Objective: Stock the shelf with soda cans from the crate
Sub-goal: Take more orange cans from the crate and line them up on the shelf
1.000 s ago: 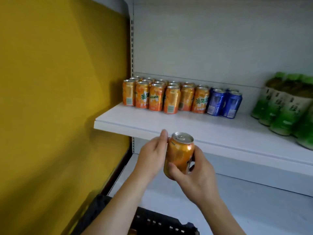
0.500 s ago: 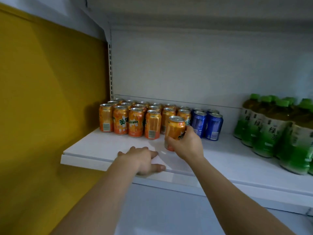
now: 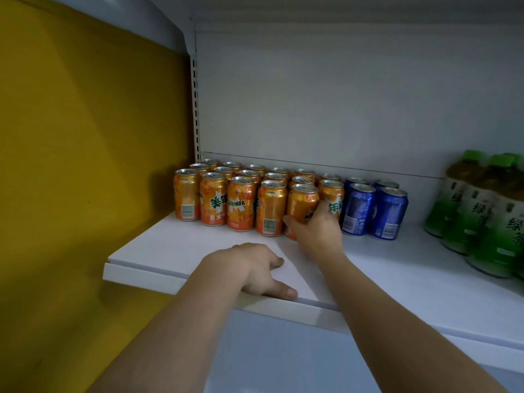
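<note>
An orange soda can stands on the white shelf, in the front row of several orange cans, just right of another front can. My right hand grips this can from the front, fingers curled round its lower half. My left hand rests on the shelf's front edge with the fingers lying over the board and the thumb along the lip. The crate is out of view.
Blue cans stand right of the orange ones. Green tea bottles fill the shelf's right end. A yellow wall borders the left. The shelf's back panel is close behind the cans.
My right hand carried the orange can up from below the shelf and set it into the front row. My left hand left the can and came to rest on the shelf edge.
</note>
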Demonstrator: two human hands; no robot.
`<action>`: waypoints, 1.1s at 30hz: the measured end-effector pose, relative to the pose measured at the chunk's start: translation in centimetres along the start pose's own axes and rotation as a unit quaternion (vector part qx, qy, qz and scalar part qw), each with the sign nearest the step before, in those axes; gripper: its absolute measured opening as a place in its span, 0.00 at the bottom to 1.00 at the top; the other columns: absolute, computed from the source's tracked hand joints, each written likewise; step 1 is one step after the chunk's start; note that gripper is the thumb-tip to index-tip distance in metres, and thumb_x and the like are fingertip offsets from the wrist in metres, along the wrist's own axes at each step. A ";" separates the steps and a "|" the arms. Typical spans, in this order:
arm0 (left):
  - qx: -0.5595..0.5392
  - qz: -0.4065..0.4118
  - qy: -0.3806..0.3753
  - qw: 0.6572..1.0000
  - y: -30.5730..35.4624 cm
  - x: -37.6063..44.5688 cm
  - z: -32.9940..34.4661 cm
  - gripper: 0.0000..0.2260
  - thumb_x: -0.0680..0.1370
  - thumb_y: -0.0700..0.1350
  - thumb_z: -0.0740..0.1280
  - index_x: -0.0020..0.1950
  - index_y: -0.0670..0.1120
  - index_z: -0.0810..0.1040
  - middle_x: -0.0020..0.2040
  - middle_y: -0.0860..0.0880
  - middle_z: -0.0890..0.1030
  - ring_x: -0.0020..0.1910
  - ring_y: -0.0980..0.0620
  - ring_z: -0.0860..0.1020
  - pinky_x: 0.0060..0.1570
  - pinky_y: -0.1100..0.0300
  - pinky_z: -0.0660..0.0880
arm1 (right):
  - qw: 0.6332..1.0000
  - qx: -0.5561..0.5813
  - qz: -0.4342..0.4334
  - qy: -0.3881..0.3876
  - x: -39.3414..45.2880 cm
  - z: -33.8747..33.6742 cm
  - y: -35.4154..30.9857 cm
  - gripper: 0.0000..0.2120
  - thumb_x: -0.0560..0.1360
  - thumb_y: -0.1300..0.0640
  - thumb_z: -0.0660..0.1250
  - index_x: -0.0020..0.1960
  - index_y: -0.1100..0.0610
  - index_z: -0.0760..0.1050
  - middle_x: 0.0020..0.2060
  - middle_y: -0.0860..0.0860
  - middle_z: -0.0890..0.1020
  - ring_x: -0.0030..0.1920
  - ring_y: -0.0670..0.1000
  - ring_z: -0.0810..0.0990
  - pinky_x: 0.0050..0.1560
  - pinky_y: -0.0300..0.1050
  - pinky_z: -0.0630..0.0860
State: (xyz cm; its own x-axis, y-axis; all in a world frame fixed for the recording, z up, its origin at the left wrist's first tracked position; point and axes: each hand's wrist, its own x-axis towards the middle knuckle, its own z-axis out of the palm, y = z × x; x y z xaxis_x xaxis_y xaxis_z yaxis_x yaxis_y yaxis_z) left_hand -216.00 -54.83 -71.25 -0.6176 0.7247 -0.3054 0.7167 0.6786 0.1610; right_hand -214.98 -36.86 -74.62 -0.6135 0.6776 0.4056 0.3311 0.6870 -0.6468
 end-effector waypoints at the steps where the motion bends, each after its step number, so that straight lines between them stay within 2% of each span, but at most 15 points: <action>1: 0.000 0.002 0.002 1.000 0.0 0.0 0.0 0.41 0.70 0.74 0.65 0.79 0.59 0.60 0.79 0.54 0.61 0.76 0.46 0.63 0.73 0.47 0.64 | 1.000 -0.008 0.000 0.003 -0.1 0.1 0.0 0.34 0.70 0.39 0.73 0.65 0.58 0.66 0.57 0.58 0.79 0.56 0.60 0.79 0.52 0.54 0.78; 5: -0.009 0.000 0.017 1.000 -0.5 -0.1 0.6 0.42 0.69 0.76 0.63 0.79 0.61 0.59 0.80 0.52 0.59 0.77 0.45 0.61 0.74 0.45 0.62 | 0.999 -0.044 -0.004 -0.009 -0.7 0.3 0.2 0.31 0.73 0.41 0.72 0.64 0.60 0.67 0.56 0.58 0.79 0.54 0.60 0.80 0.49 0.52 0.78; 8: 0.002 -0.006 0.024 1.000 -0.7 0.0 1.0 0.43 0.68 0.78 0.61 0.79 0.62 0.58 0.81 0.53 0.59 0.78 0.46 0.60 0.73 0.42 0.62 | 0.997 -0.064 -0.033 -0.009 -2.3 -0.5 0.4 0.26 0.76 0.46 0.69 0.66 0.60 0.67 0.61 0.60 0.77 0.58 0.61 0.78 0.52 0.53 0.77; 10: -0.001 -0.016 0.034 0.999 -0.6 -0.4 1.2 0.42 0.68 0.78 0.59 0.78 0.63 0.59 0.80 0.54 0.60 0.78 0.46 0.60 0.72 0.37 0.60 | 0.994 -0.086 -0.071 0.013 -4.2 -1.4 0.5 0.21 0.78 0.49 0.66 0.65 0.60 0.70 0.61 0.59 0.77 0.58 0.61 0.77 0.54 0.53 0.76; 12: -0.013 -0.028 0.077 0.997 -0.2 -1.3 2.2 0.40 0.69 0.78 0.57 0.77 0.63 0.62 0.80 0.54 0.61 0.78 0.47 0.58 0.71 0.31 0.54 | 0.988 -0.084 -0.121 0.044 -6.4 -2.1 0.4 0.15 0.79 0.52 0.65 0.61 0.59 0.75 0.57 0.57 0.79 0.55 0.59 0.77 0.51 0.51 0.76; 14: -0.024 -0.037 0.169 0.985 0.0 -2.1 4.3 0.37 0.72 0.77 0.53 0.76 0.61 0.66 0.79 0.54 0.63 0.78 0.48 0.58 0.72 0.32 0.49 | 0.983 -0.045 -0.155 0.086 -9.0 -2.8 -0.1 0.10 0.78 0.55 0.65 0.56 0.58 0.78 0.51 0.54 0.80 0.51 0.57 0.78 0.45 0.49 0.75; 16: -0.028 -0.023 0.278 0.960 -0.2 -2.7 7.0 0.33 0.76 0.73 0.46 0.75 0.60 0.69 0.78 0.53 0.66 0.78 0.50 0.59 0.75 0.39 0.46 | 0.979 0.015 -0.169 0.111 -12.2 -3.2 -0.6 0.07 0.79 0.55 0.64 0.53 0.55 0.78 0.47 0.50 0.80 0.47 0.53 0.78 0.42 0.47 0.76; 18: -0.096 0.032 0.376 0.921 -0.7 -3.3 9.7 0.31 0.77 0.68 0.46 0.71 0.56 0.75 0.75 0.51 0.71 0.77 0.50 0.62 0.77 0.47 0.48 | 0.977 0.079 -0.176 0.092 -16.1 -3.1 -0.6 0.06 0.79 0.53 0.63 0.53 0.52 0.77 0.47 0.45 0.79 0.45 0.48 0.78 0.43 0.44 0.75; 20: -0.214 0.082 0.459 0.858 -1.2 -4.6 13.0 0.23 0.79 0.61 0.55 0.65 0.51 0.80 0.71 0.50 0.74 0.75 0.50 0.66 0.76 0.53 0.55 | 0.975 0.115 -0.184 0.049 -20.3 -1.9 0.1 0.07 0.80 0.50 0.61 0.51 0.50 0.76 0.45 0.41 0.78 0.40 0.42 0.75 0.40 0.36 0.71; 21: -0.252 0.085 0.487 0.832 -1.5 -5.6 15.2 0.17 0.81 0.56 0.60 0.64 0.49 0.80 0.71 0.51 0.74 0.75 0.52 0.65 0.74 0.56 0.59 | 0.976 0.121 -0.180 0.025 -22.2 -0.9 0.7 0.08 0.80 0.48 0.61 0.51 0.49 0.76 0.44 0.40 0.77 0.38 0.41 0.73 0.37 0.33 0.68; 22: -0.281 0.065 0.496 0.819 -1.7 -6.7 17.8 0.13 0.82 0.51 0.64 0.63 0.49 0.79 0.70 0.53 0.73 0.74 0.55 0.66 0.72 0.59 0.62 | 0.978 0.122 -0.168 -0.002 -24.2 0.3 1.4 0.08 0.80 0.48 0.60 0.51 0.49 0.76 0.43 0.39 0.77 0.36 0.40 0.72 0.36 0.29 0.65; 24: -0.327 0.001 0.460 0.826 -2.7 -8.7 23.2 0.11 0.81 0.46 0.65 0.63 0.49 0.77 0.65 0.58 0.74 0.68 0.59 0.70 0.65 0.64 0.67 | 0.983 0.112 -0.132 -0.059 -27.7 3.0 3.1 0.08 0.80 0.49 0.62 0.54 0.49 0.77 0.45 0.39 0.79 0.37 0.40 0.73 0.39 0.28 0.66; 27: -0.385 -0.098 0.306 0.865 -5.1 -10.2 29.9 0.09 0.82 0.45 0.63 0.62 0.50 0.78 0.60 0.56 0.78 0.60 0.56 0.77 0.57 0.65 0.72 | 0.984 0.092 -0.066 -0.137 -32.0 6.5 5.5 0.09 0.80 0.50 0.62 0.58 0.49 0.76 0.48 0.41 0.80 0.39 0.43 0.78 0.43 0.40 0.77; 30: -0.391 -0.216 0.165 0.880 -7.6 -10.5 34.9 0.11 0.83 0.44 0.60 0.62 0.48 0.78 0.60 0.49 0.81 0.59 0.50 0.79 0.57 0.58 0.75 | 0.973 0.062 -0.018 -0.222 -35.8 9.2 8.0 0.12 0.80 0.48 0.62 0.62 0.49 0.74 0.51 0.44 0.81 0.41 0.45 0.80 0.45 0.44 0.78; 33: -0.392 -0.296 0.030 0.870 -9.3 -10.4 40.2 0.12 0.82 0.45 0.59 0.62 0.46 0.77 0.60 0.46 0.80 0.59 0.45 0.78 0.58 0.57 0.73 | 0.954 0.029 0.021 -0.298 -39.2 12.1 11.1 0.15 0.80 0.48 0.63 0.65 0.50 0.73 0.51 0.46 0.81 0.46 0.45 0.80 0.46 0.40 0.78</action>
State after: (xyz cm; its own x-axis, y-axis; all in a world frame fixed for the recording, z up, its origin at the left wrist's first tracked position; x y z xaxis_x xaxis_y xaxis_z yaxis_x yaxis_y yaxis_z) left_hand -203.17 -73.48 -107.25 -0.8362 0.2093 -0.5070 -0.1600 0.7911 0.5905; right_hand -195.99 -58.94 -105.54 -0.9048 0.4229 -0.0501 0.3353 0.6348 -0.6961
